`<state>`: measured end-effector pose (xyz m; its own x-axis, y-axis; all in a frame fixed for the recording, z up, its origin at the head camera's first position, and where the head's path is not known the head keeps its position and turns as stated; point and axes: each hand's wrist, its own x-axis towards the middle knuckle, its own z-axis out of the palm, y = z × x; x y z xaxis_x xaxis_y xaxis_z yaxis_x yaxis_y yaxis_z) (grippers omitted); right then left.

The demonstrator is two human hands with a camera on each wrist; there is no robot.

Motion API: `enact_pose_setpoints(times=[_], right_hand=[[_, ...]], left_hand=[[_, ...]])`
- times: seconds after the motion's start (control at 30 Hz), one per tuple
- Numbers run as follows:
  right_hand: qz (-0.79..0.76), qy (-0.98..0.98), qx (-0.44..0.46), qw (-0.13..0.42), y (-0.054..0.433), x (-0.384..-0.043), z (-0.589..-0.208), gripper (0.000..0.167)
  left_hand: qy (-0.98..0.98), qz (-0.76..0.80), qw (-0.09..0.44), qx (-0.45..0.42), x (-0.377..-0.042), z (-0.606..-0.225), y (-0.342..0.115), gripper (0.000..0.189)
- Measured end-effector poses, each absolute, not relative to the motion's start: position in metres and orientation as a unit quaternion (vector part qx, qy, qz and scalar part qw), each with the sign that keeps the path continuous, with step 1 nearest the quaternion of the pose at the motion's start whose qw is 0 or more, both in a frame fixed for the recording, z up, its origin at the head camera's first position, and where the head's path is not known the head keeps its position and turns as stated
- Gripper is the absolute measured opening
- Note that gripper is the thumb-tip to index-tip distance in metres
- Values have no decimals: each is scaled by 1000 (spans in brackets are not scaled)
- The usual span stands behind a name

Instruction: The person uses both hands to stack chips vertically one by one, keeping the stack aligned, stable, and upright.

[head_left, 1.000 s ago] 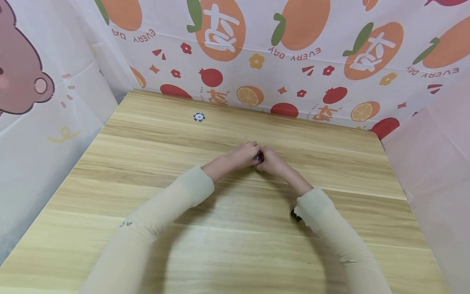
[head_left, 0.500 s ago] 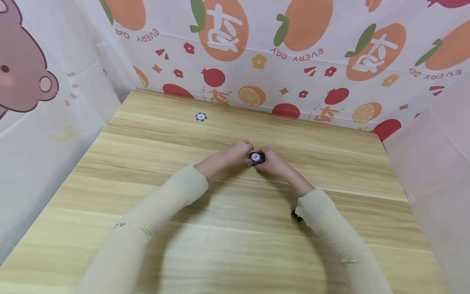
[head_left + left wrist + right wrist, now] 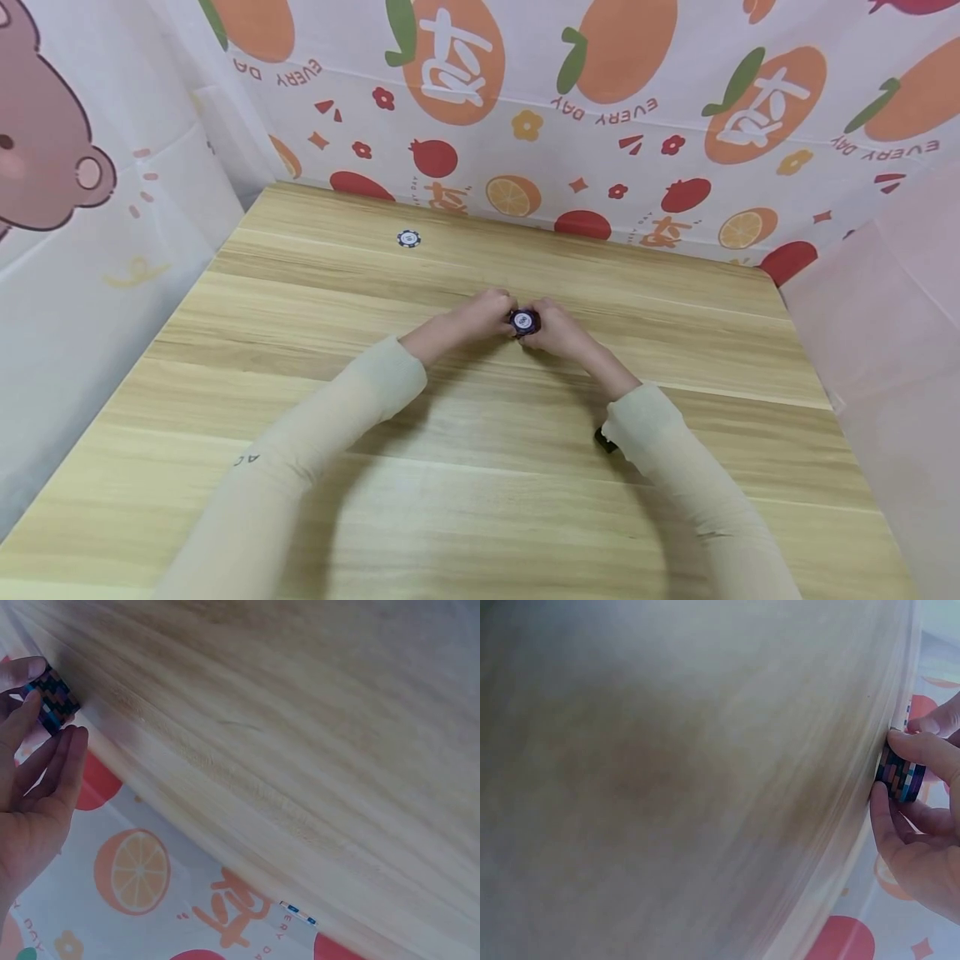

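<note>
A short stack of dark poker chips (image 3: 524, 322) stands mid-table, its top chip showing a white printed centre. In the right wrist view, my right hand (image 3: 930, 832) grips the stack, thumb above and fingers below; striped chip edges (image 3: 900, 776) show between them. My left hand (image 3: 483, 315) is at the stack's left side. Seen from the left wrist, that hand's thumb (image 3: 28, 712) lies against the chips and its fingertips (image 3: 75, 735) meet the stack's lower corner. A lone blue-and-white poker chip (image 3: 408, 239) lies flat farther back on the left.
The wood-grain table (image 3: 465, 500) runs back to a fruit-print curtain (image 3: 525, 125). A white curtain with a bear (image 3: 45, 142) hangs on the left, a pale one (image 3: 900, 333) on the right. A small black object (image 3: 604, 439) shows by my right cuff.
My left hand, which covered the stack a second ago, has drawn left off its top, uncovering the upper chip, and now sits slightly closer to its side. My right hand stays nearly still.
</note>
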<state>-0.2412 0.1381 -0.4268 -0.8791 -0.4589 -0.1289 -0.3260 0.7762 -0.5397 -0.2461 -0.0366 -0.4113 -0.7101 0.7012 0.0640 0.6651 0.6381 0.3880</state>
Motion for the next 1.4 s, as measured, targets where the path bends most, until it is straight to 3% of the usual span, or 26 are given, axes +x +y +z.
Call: enact_pose_setpoints(times=[0.77,1.4], right_hand=[[-260,933,-218,117,137,-240,-427,49],[-240,946,-198,94,133,-236,-427,46]], left_hand=[[911,195,78,356,-251,-413,-34,27],[915,190,49,351,-247,-422,-30,15]])
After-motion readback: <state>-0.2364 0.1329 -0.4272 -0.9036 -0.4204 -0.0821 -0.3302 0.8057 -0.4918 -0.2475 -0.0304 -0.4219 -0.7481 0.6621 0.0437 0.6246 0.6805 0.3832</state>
